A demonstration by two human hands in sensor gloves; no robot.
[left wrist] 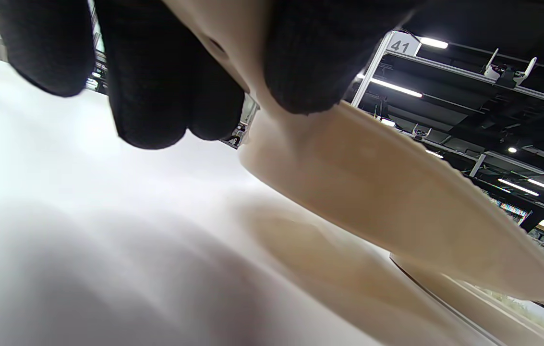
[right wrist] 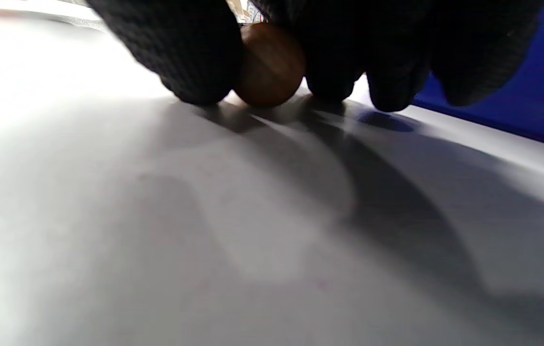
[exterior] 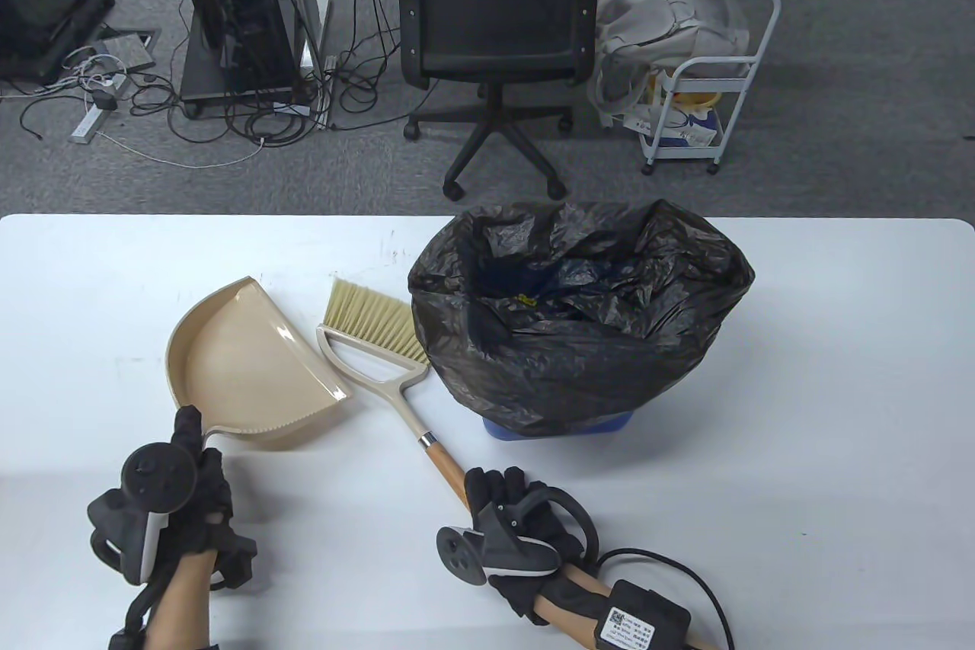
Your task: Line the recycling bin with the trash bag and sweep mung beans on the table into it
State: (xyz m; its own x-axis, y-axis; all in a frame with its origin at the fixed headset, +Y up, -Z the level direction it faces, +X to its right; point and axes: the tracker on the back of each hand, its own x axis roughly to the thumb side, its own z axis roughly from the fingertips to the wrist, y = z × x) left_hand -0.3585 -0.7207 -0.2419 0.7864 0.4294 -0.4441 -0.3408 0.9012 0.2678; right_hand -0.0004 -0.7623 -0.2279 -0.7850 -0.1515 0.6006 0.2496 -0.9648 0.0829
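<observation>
Toward the near edge of the surface (exterior: 838, 376): left hand (exterior: 171, 505) curled round dustpan (exterior: 244, 360) handle, right hand (exterior: 525, 520) curled round brush (exterior: 396, 368) handle. Bin (exterior: 560, 427) already lined with trash bag (exterior: 579, 307), right of centre. No beans visible — sweeping apparently done or unstarted. Brush long axis diagonal, bristles toward far-left. Next, likely: set tools down or locate beans.

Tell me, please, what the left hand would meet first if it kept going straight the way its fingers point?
The left hand already grips the dustpan by its handle, so the pan lies first in that line. Beyond it only bare table shows, then the far edge; depth is hard to judge.
</observation>
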